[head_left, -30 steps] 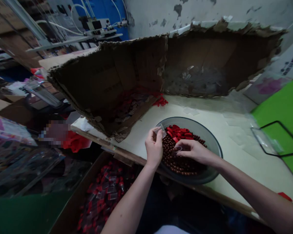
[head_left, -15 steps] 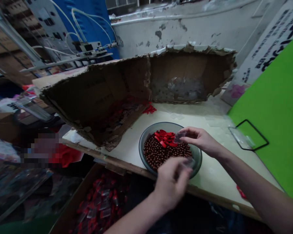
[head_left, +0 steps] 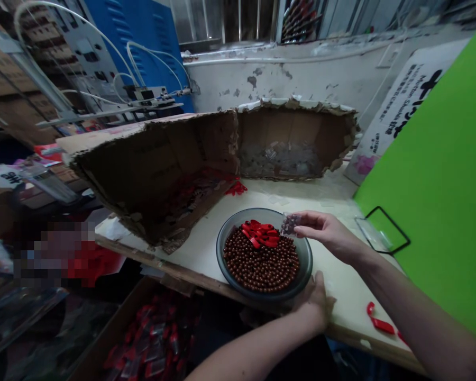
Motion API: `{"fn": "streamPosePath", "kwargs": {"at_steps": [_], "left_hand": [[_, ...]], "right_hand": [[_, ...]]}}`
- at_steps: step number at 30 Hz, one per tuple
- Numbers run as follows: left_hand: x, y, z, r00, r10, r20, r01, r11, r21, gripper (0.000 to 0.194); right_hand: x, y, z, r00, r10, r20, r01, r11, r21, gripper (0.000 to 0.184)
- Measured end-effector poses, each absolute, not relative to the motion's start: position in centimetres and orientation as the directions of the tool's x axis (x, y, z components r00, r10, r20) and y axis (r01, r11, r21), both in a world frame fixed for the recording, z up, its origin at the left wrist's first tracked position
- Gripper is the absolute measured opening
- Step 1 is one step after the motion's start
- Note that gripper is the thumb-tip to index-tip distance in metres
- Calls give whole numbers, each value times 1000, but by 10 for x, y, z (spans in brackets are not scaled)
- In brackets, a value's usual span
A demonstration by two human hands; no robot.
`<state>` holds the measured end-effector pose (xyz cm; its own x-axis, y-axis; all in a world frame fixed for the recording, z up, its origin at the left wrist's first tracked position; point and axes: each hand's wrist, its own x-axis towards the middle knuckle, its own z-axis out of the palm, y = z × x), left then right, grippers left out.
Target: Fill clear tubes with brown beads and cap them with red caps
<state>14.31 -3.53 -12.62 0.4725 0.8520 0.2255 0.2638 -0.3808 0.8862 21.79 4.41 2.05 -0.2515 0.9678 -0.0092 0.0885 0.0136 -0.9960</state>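
right hand (head_left: 325,235) reaches in from the right side, fingers and thumb pressed together in a pinch on a small clear plastic bag (head_left: 290,224); the bag sits just over the far rim of the bowl, its contents too small to tell; left hand (head_left: 313,301) is at the near rim of the bowl, loosely curled and touching the rim; whether it grips anything cannot be told from here;

the grey glass bowl (head_left: 219,248) stands on the counter (head_left: 206,264), well filled with round brown beads (head_left: 259,267); a heap of red plastic pieces (head_left: 258,232) lies on the beads toward the far side; a few red strips (head_left: 382,325) lie on the counter beside the right forearm, and a small red cluster (head_left: 236,188) sits at the foot of a torn cardboard box (head_left: 162,174), which stands open on the counter behind the bowl with red scraps inside it;

to the right, a bright green board (head_left: 432,159) leans by the counter, with a black wire frame (head_left: 375,233) resting against it; below the counter's near edge, an open carton (head_left: 115,338) holds many red-and-clear packets (head_left: 154,338); beyond the box, a peeling white wall (head_left: 230,79) and a blue cabinet (head_left: 143,42) with white tubing (head_left: 154,63) run along the back;
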Motion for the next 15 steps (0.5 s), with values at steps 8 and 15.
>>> {"fn": "streamPosePath", "kwargs": {"at_steps": [8,15], "left_hand": [[49,-42,-37,378,915,138,217,-233,948,22],[-4,33,-10,96,975,200,-41,-197,980,28]], "right_hand": [[207,46,15,-254,961,107,48,123,-991,34],[182,53,18,-309,944,118,63,144,-988,33]]}}
